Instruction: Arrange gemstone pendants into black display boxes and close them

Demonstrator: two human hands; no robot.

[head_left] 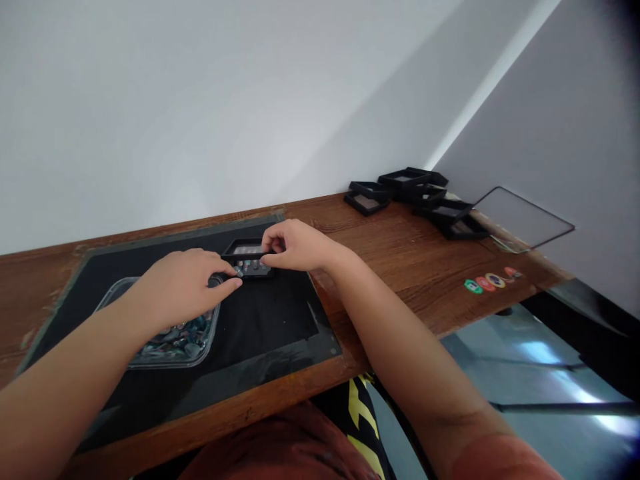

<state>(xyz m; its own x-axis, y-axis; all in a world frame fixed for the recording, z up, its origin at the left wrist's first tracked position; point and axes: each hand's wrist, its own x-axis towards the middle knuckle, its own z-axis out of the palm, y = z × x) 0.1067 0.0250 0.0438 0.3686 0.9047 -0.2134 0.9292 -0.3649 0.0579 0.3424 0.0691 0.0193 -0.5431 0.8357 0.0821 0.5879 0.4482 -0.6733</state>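
A small black box [256,273] lies open on the dark mat, its windowed lid [248,250] raised behind it. Small shiny pieces sit in rows inside. My left hand [187,283] reaches over a clear plastic tub [173,365] to the box's left side. Its thumb and forefinger close on what looks like a small shiny piece [239,272]. At the box's right side, my right hand [295,245] has curled fingers by the lid and its thumb against the box, gripping that edge. Many glinting loose pieces [187,340] fill the tub, partly hidden beneath my left hand and forearm.
Several black boxes [417,190] are piled at the back right of the wooden table [395,267], against the wall. A thin dark wire frame [537,210] leans near the right wall. Several coloured round stickers [484,283] mark the table's right part.
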